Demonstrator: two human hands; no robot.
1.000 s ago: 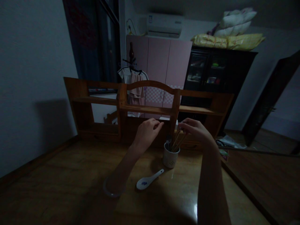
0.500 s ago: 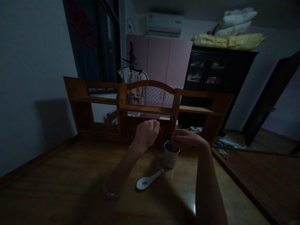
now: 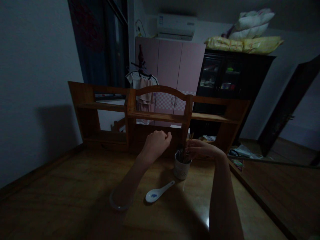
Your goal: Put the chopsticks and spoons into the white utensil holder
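Observation:
A white perforated holder cup (image 3: 181, 169) stands on the wooden table (image 3: 62, 193) with several wooden chopsticks in it. My right hand (image 3: 200, 149) lies over the cup's rim, its fingers closed round the tops of the chopsticks. My left hand (image 3: 157, 144) hovers just left of the cup, curled into a loose fist with nothing visible in it. A white ceramic spoon with a blue pattern (image 3: 158, 192) lies on the table in front of the cup. A clear bangle (image 3: 119, 202) circles my left forearm.
A wooden shelf rack (image 3: 160, 115) stands along the table's far edge, right behind the hands. Beyond it are a pink wardrobe (image 3: 175, 70), a dark glass cabinet (image 3: 225, 80) with bundles on top, hanging clothes (image 3: 143, 90) and an open door (image 3: 287, 106) at right. The room is dim.
My right hand has dropped from above the cup onto its rim, pushing the chopsticks down into it. My left hand has curled from loosely bent fingers into a fist.

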